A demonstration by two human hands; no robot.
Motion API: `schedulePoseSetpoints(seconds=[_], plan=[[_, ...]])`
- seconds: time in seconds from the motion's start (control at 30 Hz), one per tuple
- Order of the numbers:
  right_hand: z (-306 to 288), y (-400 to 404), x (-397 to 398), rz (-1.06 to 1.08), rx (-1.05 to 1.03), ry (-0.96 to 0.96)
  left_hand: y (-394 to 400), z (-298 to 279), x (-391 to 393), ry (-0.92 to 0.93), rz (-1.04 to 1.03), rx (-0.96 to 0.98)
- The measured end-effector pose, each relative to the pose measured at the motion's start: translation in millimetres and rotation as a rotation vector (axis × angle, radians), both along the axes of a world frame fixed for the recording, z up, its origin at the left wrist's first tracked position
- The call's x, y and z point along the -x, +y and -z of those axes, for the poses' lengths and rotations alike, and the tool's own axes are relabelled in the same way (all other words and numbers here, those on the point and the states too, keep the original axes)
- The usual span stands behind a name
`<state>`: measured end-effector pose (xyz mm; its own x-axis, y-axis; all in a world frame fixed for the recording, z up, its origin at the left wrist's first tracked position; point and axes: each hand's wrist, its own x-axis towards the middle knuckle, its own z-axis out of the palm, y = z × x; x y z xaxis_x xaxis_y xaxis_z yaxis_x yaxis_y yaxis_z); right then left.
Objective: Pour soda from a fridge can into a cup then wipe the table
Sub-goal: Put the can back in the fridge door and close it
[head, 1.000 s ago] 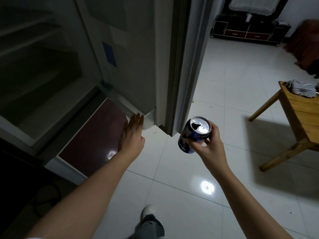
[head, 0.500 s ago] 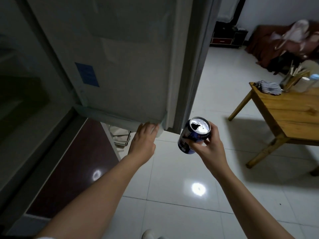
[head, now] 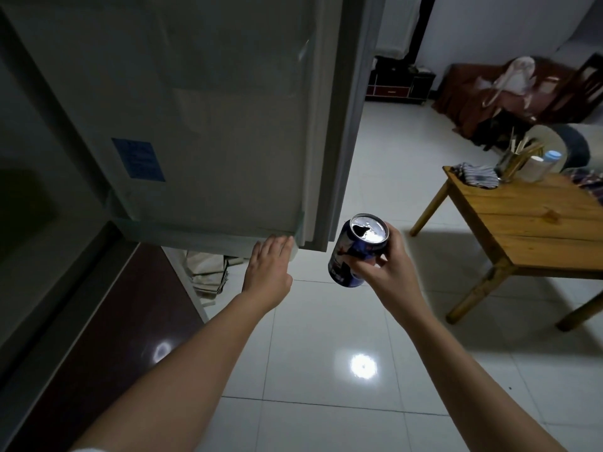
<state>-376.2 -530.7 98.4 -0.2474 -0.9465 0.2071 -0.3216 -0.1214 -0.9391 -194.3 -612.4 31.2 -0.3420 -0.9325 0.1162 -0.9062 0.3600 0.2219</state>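
Fridge door being shut, can in hand.

Head view: the can [head: 357, 249], already opened, is gripped upright by the right hand [head: 388, 272]; the left hand [head: 269, 267], flat and empty, is pressed to the door [head: 208, 125] at its lower edge. Next, the can must be carried level to the table [head: 535, 220], far right; no cup can be made out for certain.

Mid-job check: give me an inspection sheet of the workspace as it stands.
Surface: wooden table at right, on white tiled floor.
Job's things: soda can, top opened; striped cloth on table's far corner; no cup identifiable.
Clutter: utensil holder and capped jar on table.
Hands: right hand grips can; left hand flat against fridge door bottom edge.
Cables: nothing seen.
Surroundings: sofa, dark cabinet.
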Motion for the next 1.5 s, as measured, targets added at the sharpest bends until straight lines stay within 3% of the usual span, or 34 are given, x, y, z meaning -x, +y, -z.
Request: schedulePoseSetpoints(seconds=[0.17,0.27,0.4,0.53,0.63,0.97,1.5], plan=[[-14.3,0.7,3.6,-0.075,0.013,-0.004,20.1,-16.5,7.3,0.221,-0.101,-0.059],[-22.3,3.1,3.6,-0.128,0.029,-0.009,35.4,-24.6,10.3,0.592,-0.250,-0.168],[-35.1,5.2,-1.3,-0.199,0.051,0.004,57.8,-49.4,11.9,1.140,-0.396,-0.519],[-52.8,7.6,-9.5,-0.276,0.075,0.025,77.7,-73.7,10.2,1.435,-0.350,-0.750],[-64.9,9.8,-14.4,-0.309,0.098,0.047,87.6,-88.4,10.3,1.505,-0.302,-0.786],[-125.2,4.1,-30.7,-0.399,0.181,0.020,96.5,-142.8,-7.2,1.571,-0.217,-0.627],[-246.9,-82.2,-86.5,-0.313,0.393,-0.039,13.6,-260.7,-54.3,1.570,-0.054,-0.401]])
